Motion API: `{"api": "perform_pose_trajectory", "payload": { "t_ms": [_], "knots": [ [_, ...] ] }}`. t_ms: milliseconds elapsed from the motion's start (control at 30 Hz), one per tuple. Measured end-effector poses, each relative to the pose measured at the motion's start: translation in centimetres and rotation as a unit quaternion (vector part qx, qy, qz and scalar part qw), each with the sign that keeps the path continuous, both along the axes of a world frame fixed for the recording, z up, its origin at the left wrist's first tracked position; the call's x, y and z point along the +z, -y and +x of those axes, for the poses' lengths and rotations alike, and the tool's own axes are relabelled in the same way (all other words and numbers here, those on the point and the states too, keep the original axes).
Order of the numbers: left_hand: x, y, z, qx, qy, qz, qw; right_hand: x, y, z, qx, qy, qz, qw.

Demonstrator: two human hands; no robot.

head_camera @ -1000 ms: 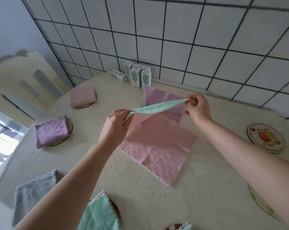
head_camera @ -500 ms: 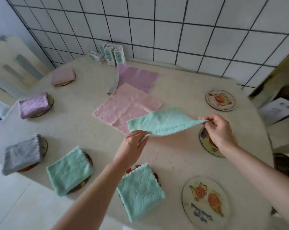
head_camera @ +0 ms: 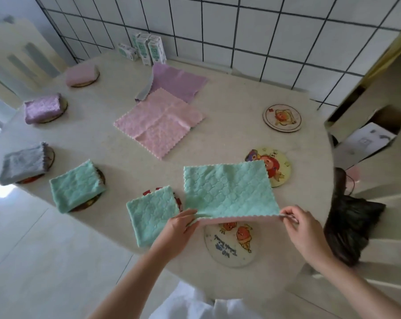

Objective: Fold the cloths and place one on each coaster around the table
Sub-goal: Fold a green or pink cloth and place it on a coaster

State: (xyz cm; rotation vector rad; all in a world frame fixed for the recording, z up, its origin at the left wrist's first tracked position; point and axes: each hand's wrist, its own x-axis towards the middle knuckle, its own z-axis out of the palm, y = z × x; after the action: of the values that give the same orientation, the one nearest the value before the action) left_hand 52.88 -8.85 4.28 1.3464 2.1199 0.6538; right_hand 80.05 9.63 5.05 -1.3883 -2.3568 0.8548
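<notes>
- Mint-green cloth (head_camera: 229,189): quilted pile, scalloped edges and a pink underside showing along the near hem. It is spread open at the near side of the worktop (head_camera: 98,139), with its far right corner overlapping a round printed coaster (head_camera: 278,168).
- Left hand (head_camera: 176,229): fingers (head_camera: 190,215) pinched together on the cloth's near left corner.
- Right hand (head_camera: 303,224): fingers (head_camera: 289,212) pinched on the near right corner, so that the hem is stretched straight and lifted just above a bare cartoon coaster (head_camera: 231,247).
- Folded mint squares (head_camera: 152,217) and (head_camera: 75,185): each lies on a coaster left of the held cloth.
- Folded grey cloth (head_camera: 22,164), folded purple cloth (head_camera: 41,108) and folded pink cloth (head_camera: 81,74): thick pads on round coasters along the left rim.
- Open pink cloth (head_camera: 160,125): flat at the centre, overlapping an open purple cloth (head_camera: 178,81).
- Third bare coaster (head_camera: 282,117): right, apart from the cloths.
- Small cartons (head_camera: 148,49): standing against the white tiled wall (head_camera: 263,31).
</notes>
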Motion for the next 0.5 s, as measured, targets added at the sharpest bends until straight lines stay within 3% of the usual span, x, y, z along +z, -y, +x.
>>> {"api": "perform_pose_trajectory", "payload": {
  "t_ms": [100, 300, 500],
  "knots": [
    [-0.1, 0.6, 0.6, 0.018, 0.012, -0.011, 1.0, -0.3, 0.8, 1.0, 0.001, -0.01, -0.027, 1.0],
    [0.0, -1.2, -0.7, 0.141, 0.068, -0.051, 0.986, 0.3, -1.5, -1.3, -0.093, -0.042, -0.055, 0.993],
    [-0.6, -5.3, -3.1, 0.269, 0.22, -0.052, 0.936, 0.3, -6.6, -5.5, -0.138, -0.06, -0.104, 0.983]
  ]
}}
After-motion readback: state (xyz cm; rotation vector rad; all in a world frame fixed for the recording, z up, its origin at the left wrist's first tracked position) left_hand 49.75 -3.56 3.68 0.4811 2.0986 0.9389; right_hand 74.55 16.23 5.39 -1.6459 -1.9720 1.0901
